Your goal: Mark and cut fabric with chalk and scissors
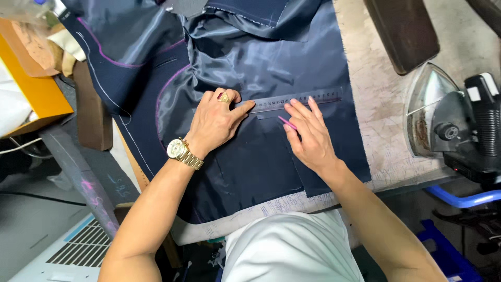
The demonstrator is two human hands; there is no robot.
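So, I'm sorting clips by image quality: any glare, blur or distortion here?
Head view: soft sheen on the shiny lining, no blown-out glare; left hand, right hand and clear ruler in focus; table edges bow slightly towards the frame borders; iron sharp.

Navy jacket (261,156) with pink chalk lines, gold watch (177,149), pink chalk (287,123)
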